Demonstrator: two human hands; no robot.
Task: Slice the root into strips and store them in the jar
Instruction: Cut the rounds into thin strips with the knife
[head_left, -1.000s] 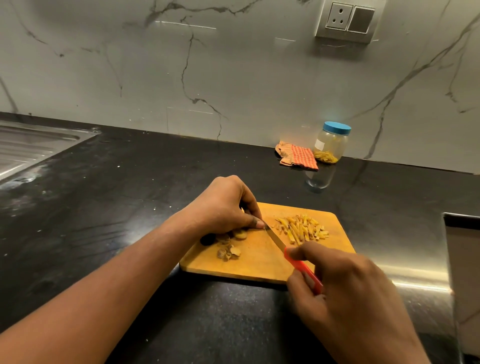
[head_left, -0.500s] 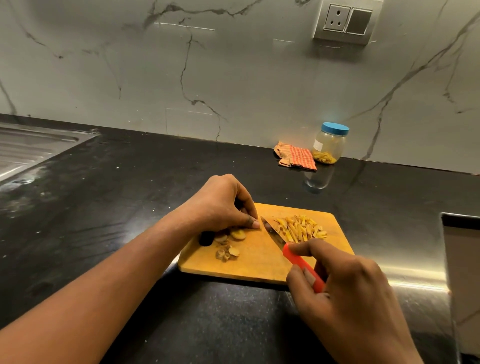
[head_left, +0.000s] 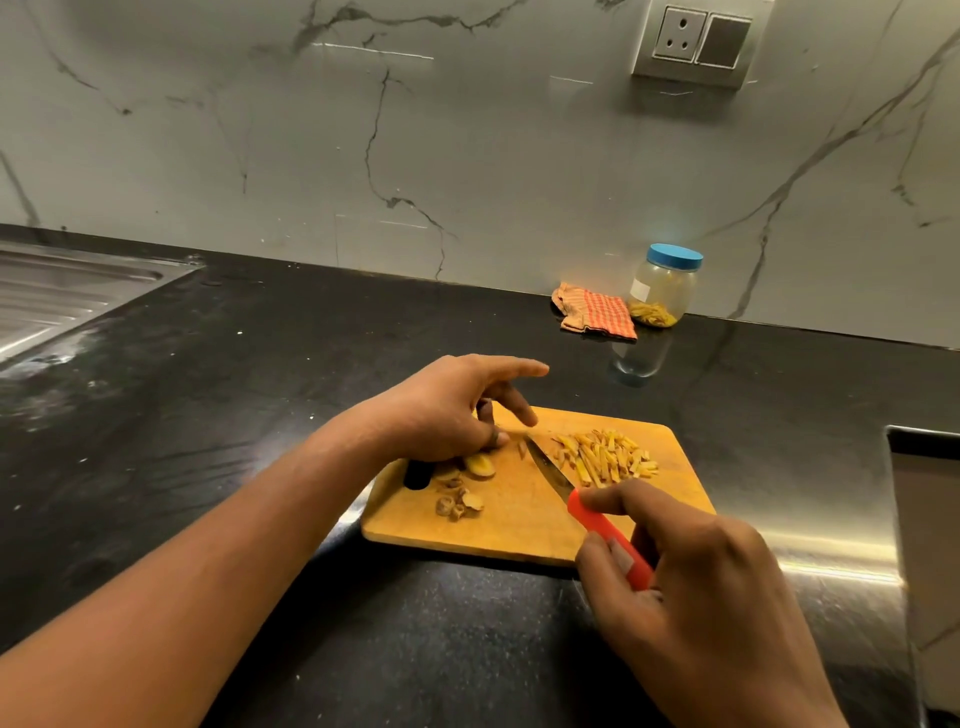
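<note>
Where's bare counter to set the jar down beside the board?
Open counter left of the board toward the sink, and the band between board and cloth. Crowded: the board itself, with strips, scraps, knife, left hand and right hand.

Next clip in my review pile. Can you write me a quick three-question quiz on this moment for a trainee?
1. True or false: the jar by the wall has its lid off.
2. Which hand holds the knife? A) left B) right C) neither
3. Short answer: what do the cut strips lie on?

Key
1. False. The blue lid is on.
2. B. The right hand grips the red handle.
3. The cutting board.
</note>
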